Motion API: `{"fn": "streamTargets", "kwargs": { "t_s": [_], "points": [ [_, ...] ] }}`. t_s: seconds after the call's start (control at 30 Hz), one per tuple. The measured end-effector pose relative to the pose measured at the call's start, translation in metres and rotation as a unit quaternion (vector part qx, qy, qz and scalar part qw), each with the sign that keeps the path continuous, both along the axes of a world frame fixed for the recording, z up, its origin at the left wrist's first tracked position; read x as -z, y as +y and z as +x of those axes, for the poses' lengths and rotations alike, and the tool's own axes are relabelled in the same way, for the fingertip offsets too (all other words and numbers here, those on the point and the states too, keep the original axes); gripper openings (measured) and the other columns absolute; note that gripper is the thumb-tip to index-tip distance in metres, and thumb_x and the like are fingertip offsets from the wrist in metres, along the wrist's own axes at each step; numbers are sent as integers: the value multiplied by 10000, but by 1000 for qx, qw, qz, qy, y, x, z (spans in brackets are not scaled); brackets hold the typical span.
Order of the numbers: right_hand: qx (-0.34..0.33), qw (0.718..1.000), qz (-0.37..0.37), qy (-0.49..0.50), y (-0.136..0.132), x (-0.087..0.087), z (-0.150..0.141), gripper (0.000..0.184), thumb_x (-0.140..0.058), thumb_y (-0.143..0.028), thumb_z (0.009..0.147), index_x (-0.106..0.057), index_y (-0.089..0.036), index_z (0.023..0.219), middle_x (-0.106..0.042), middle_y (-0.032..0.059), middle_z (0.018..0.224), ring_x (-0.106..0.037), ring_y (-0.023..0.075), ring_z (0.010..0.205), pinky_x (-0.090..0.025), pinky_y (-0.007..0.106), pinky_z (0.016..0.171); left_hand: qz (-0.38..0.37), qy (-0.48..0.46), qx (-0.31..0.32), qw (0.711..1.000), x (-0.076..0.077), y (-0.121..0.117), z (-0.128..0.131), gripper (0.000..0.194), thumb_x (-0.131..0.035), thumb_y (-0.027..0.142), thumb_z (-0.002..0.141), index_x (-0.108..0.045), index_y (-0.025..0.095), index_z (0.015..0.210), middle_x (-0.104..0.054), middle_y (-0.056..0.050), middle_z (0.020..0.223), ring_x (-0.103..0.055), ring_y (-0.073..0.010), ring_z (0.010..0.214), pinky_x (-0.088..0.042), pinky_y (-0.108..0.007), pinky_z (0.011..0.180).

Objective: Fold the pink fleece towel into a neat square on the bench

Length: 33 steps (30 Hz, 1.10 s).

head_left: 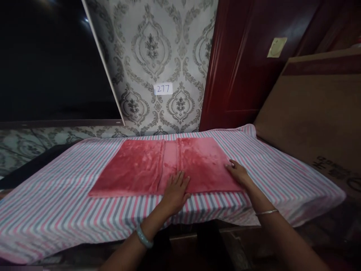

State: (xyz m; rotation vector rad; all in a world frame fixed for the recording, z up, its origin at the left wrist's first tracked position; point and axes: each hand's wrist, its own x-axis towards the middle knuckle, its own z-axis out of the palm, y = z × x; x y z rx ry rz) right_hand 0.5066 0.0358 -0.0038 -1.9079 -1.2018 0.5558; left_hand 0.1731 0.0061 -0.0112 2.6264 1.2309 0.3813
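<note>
A red plush cloth (pixel 132 165) lies flat, its two sides folded inward with a narrow paler strip between them. My left hand (pixel 176 190) rests palm down near the front edge of that strip, fingers stretched out. At the cloth's right edge, my right hand (pixel 238 174) has its fingers curled, seemingly pinching the edge; the grip is partly hidden. A bangle is on the left wrist and a thin bracelet on the right.
Beneath the cloth, a striped sheet (pixel 70 180) covers the table and hangs over its front. A large cardboard box (pixel 313 109) stands at the right. Behind are a dark screen (pixel 53 64), patterned wall (pixel 152 45) with a "277" label (pixel 163 89), and a red-brown wooden panel (pixel 239 67).
</note>
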Motion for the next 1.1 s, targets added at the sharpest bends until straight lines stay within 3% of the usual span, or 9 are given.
{"fn": "streamTargets", "kwargs": {
  "t_s": [0.07, 0.2, 0.27, 0.4, 0.53, 0.67, 0.83, 0.97, 1.1],
  "points": [
    [-11, 992, -16, 125, -1, -6, -3, 585, -664, -386, 827, -628, -73, 1319, -728, 235, 1136, -729, 324, 1027, -585, 438, 906, -2, -4, -7, 1000, 5, -3, -1, 647, -555, 314, 952, -380, 165, 1556, -245, -194, 1666, -159, -309, 1568, -154, -593, 1256],
    [-100, 943, -78, 309, -6, -20, -10, 428, -646, -380, 819, -698, -147, 1173, -774, 156, 905, -761, 301, 831, -627, 411, 742, 1, -33, -14, 999, 6, -8, -2, 648, -573, 310, 934, -398, 206, 1550, -275, -163, 1665, -185, -296, 1566, -167, -590, 1258],
    [-115, 934, -90, 326, -6, -31, -15, 368, -622, -368, 815, -723, -152, 1095, -771, 154, 850, -760, 318, 814, -629, 427, 723, -2, -45, -19, 999, 6, -9, -3, 657, -587, 304, 921, -405, 230, 1548, -279, -147, 1667, -192, -292, 1565, -167, -586, 1260],
    [-120, 951, -44, 281, 6, -65, -36, 254, -587, -369, 819, -732, -198, 939, -769, 143, 838, -756, 315, 871, -632, 407, 748, -42, -84, -9, 996, -3, -9, -7, 700, -653, 362, 875, -450, 203, 1526, -342, -177, 1633, -252, -328, 1545, -190, -601, 1246],
    [-162, 951, 0, 263, 31, -113, -75, 147, -566, -333, 829, -664, -231, 791, -748, 106, 791, -735, 285, 871, -627, 378, 768, -135, -197, 37, 970, -23, 2, -24, 668, -672, 499, 855, -571, 181, 1434, -548, -174, 1494, -481, -342, 1414, -342, -549, 1191],
    [-226, 912, 24, 342, 55, -164, -138, 42, -608, -234, 774, -629, -205, 797, -709, 60, 727, -705, 235, 773, -615, 339, 744, -271, -415, 26, 868, -49, 24, -65, 658, -636, 610, 872, -620, 194, 1382, -625, -146, 1420, -593, -301, 1304, -452, -472, 1114],
    [-317, 883, 88, 334, 74, -200, -256, 230, -669, -152, 731, -645, -186, 958, -737, 14, 840, -686, 204, 808, -597, 337, 817, -273, -624, -77, 728, -80, 55, -151, 620, -581, 565, 918, -574, 183, 1406, -638, -165, 1392, -660, -295, 1204, -512, -490, 1037],
    [-367, 882, 35, 294, 75, -186, -349, 341, -661, -123, 800, -636, -146, 1139, -746, 19, 953, -678, 188, 933, -558, 340, 950, -278, -683, -171, 654, -88, 66, -216, 580, -391, 500, 990, -505, 148, 1436, -645, -173, 1374, -722, -260, 1058, -573, -486, 941],
    [-441, 841, -80, 304, 69, -140, -396, 606, -724, -180, 825, -510, -181, 1392, -734, 55, 991, -706, 200, 830, -619, 350, 741, -327, -706, -214, 591, -70, 62, -251, 574, -443, 477, 961, -585, 72, 1343, -748, -178, 1162, -732, -291, 1041, -571, -458, 969]
  ]
}}
